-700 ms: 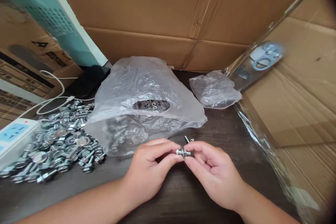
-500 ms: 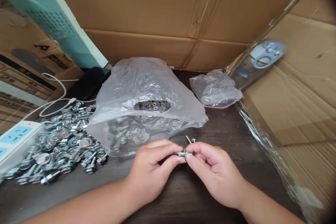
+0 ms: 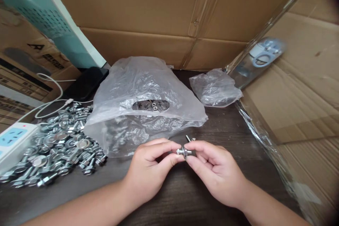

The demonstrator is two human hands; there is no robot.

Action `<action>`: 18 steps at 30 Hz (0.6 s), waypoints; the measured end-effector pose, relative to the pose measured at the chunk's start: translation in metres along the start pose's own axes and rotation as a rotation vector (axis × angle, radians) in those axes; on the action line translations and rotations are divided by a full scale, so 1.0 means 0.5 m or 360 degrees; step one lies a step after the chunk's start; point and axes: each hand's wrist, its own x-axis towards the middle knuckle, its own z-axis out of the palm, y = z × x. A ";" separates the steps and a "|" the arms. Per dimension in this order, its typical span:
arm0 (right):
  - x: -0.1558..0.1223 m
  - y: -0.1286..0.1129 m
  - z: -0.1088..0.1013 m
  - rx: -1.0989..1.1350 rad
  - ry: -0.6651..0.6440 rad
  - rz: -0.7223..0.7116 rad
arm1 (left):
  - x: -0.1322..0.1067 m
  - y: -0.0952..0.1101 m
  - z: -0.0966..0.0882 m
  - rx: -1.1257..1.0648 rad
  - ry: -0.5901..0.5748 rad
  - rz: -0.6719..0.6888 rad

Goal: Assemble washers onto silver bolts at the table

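Note:
A short silver bolt with a washer and nut around it lies level between my two hands above the table. My left hand pinches its left end between thumb and forefinger. From the other side, the thumb and forefinger of my right hand close on the washer and nut, and the threaded tip points right between them. Just behind my right fingertips, another bolt lies on the dark table, beside a small metal piece partly hidden by the fingers.
A heap of bolts with washers spreads at left beside a white power strip. A large plastic bag lies in the middle, nuts visible through its handle hole. A smaller bag rests behind right. Cardboard walls enclose the table.
My right fingers have shifted slightly on the bolt, and more of its threaded tip shows. The whole view has moved a little; the heap and bags look the same.

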 end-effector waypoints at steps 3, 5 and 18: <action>0.004 -0.005 -0.001 0.0041 -0.0009 0.0074 | 0.001 0.002 0.000 -0.0028 -0.0017 0.0019; 0.005 -0.009 -0.002 0.0155 -0.0038 0.0194 | 0.001 0.003 0.000 -0.0033 -0.0017 0.0049; 0.005 -0.015 -0.012 0.0662 -0.0211 0.0507 | 0.002 0.000 -0.003 -0.0007 0.0019 0.0110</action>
